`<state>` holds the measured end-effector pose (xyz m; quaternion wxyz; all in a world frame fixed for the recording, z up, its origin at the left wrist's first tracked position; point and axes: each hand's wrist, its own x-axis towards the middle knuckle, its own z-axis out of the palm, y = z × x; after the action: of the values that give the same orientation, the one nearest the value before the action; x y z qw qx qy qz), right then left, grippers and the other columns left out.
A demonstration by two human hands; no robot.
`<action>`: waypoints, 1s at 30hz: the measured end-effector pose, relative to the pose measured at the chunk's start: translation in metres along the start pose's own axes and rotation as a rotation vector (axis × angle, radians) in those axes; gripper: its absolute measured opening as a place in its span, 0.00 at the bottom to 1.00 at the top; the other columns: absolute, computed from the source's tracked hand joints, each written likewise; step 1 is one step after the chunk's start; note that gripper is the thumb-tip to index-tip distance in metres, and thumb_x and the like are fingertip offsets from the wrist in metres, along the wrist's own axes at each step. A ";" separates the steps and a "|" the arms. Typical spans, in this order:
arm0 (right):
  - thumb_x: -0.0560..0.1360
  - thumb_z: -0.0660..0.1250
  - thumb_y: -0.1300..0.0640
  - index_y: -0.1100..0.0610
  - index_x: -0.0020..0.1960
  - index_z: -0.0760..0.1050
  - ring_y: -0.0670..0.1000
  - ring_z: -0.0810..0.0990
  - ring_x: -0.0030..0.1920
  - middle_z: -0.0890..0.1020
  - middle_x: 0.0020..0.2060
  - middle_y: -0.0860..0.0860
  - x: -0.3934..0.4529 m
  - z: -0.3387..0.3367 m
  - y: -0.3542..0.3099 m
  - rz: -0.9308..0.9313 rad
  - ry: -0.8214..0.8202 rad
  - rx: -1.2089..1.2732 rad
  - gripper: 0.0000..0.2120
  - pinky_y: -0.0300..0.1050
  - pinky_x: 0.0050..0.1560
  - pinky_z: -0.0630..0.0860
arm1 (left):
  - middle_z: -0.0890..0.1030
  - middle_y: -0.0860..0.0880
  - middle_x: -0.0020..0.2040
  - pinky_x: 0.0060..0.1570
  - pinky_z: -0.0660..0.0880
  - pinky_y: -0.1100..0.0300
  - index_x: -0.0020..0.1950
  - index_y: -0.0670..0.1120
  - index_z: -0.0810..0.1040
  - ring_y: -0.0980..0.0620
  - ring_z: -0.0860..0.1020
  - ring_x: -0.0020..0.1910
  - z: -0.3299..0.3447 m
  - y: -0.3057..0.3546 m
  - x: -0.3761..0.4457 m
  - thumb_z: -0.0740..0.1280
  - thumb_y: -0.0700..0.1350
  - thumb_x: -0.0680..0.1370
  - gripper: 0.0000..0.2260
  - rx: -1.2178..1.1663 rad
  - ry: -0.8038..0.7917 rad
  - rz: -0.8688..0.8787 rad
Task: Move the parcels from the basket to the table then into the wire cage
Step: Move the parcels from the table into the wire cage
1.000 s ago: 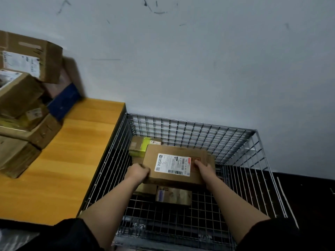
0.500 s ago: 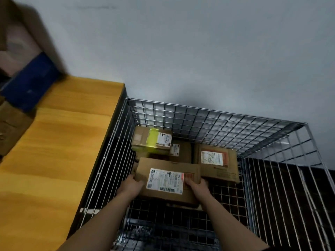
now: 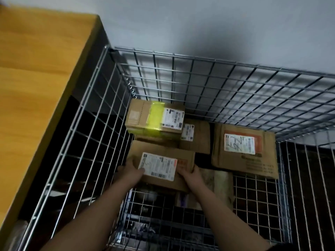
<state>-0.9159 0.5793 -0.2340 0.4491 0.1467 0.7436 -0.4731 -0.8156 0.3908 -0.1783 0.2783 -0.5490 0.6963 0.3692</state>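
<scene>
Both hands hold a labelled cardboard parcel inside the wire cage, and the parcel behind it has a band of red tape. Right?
Not quite: the head view shows the tape on the parcel behind is yellow, not red. Both the left hand and right hand do hold the labelled cardboard parcel inside the wire cage.

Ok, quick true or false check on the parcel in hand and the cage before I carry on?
1. Both the left hand and the right hand hold the labelled parcel. True.
2. The held parcel is over the table. False: it is inside the wire cage.
3. A parcel with yellow tape lies in the cage. True.
4. The cage holds no other parcels. False: several lie inside.
</scene>
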 end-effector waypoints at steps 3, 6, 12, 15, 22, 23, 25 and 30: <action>0.72 0.74 0.52 0.57 0.75 0.61 0.56 0.76 0.63 0.75 0.66 0.56 0.012 0.008 0.004 -0.010 0.025 -0.013 0.37 0.53 0.65 0.73 | 0.59 0.38 0.72 0.64 0.67 0.51 0.78 0.57 0.51 0.36 0.66 0.66 0.011 -0.003 0.012 0.64 0.53 0.78 0.33 0.048 0.003 0.009; 0.72 0.73 0.49 0.56 0.76 0.59 0.56 0.75 0.63 0.74 0.67 0.55 0.020 0.014 0.008 -0.028 0.026 -0.076 0.38 0.53 0.64 0.73 | 0.53 0.40 0.74 0.66 0.65 0.50 0.78 0.57 0.50 0.35 0.63 0.69 0.021 -0.010 0.013 0.63 0.53 0.78 0.33 0.112 0.043 0.042; 0.76 0.67 0.43 0.57 0.78 0.51 0.58 0.72 0.66 0.70 0.69 0.57 0.023 0.031 0.011 -0.055 0.055 -0.179 0.39 0.56 0.66 0.71 | 0.40 0.48 0.78 0.69 0.62 0.47 0.78 0.55 0.50 0.40 0.46 0.76 0.032 -0.020 0.008 0.64 0.53 0.77 0.33 0.314 0.147 0.245; 0.77 0.65 0.43 0.59 0.77 0.51 0.59 0.72 0.66 0.70 0.68 0.58 0.022 0.037 0.011 -0.049 0.099 -0.234 0.39 0.54 0.65 0.71 | 0.42 0.48 0.78 0.73 0.56 0.47 0.78 0.55 0.47 0.44 0.44 0.77 0.036 -0.023 0.008 0.61 0.56 0.78 0.34 0.546 0.170 0.401; 0.77 0.64 0.41 0.62 0.75 0.53 0.61 0.72 0.65 0.68 0.69 0.60 0.022 0.034 0.002 0.002 0.075 -0.374 0.37 0.55 0.63 0.72 | 0.38 0.48 0.78 0.74 0.50 0.47 0.78 0.57 0.38 0.45 0.40 0.77 0.032 -0.025 0.011 0.64 0.59 0.75 0.41 0.690 0.052 0.394; 0.77 0.63 0.40 0.62 0.74 0.54 0.61 0.72 0.65 0.68 0.69 0.61 0.021 0.032 -0.001 0.013 0.065 -0.414 0.37 0.55 0.63 0.73 | 0.38 0.48 0.78 0.73 0.50 0.47 0.78 0.57 0.38 0.44 0.40 0.77 0.031 -0.024 0.011 0.64 0.60 0.75 0.42 0.705 0.036 0.385; 0.78 0.61 0.40 0.61 0.74 0.54 0.62 0.71 0.66 0.67 0.70 0.61 0.016 0.026 -0.006 0.022 0.050 -0.492 0.36 0.56 0.63 0.72 | 0.40 0.47 0.78 0.73 0.50 0.47 0.78 0.55 0.40 0.44 0.43 0.77 0.025 -0.018 0.008 0.64 0.60 0.75 0.42 0.740 0.016 0.379; 0.80 0.58 0.41 0.59 0.77 0.52 0.61 0.69 0.68 0.65 0.71 0.59 -0.019 0.003 -0.027 -0.068 0.110 -0.708 0.34 0.56 0.63 0.72 | 0.54 0.45 0.77 0.67 0.63 0.48 0.77 0.48 0.53 0.43 0.58 0.74 0.001 0.011 -0.018 0.62 0.56 0.77 0.33 0.699 0.087 0.427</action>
<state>-0.9206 0.5668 -0.2035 0.4156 -0.0175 0.8889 -0.1921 -0.8221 0.4033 -0.1623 0.3355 -0.2794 0.8893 0.1362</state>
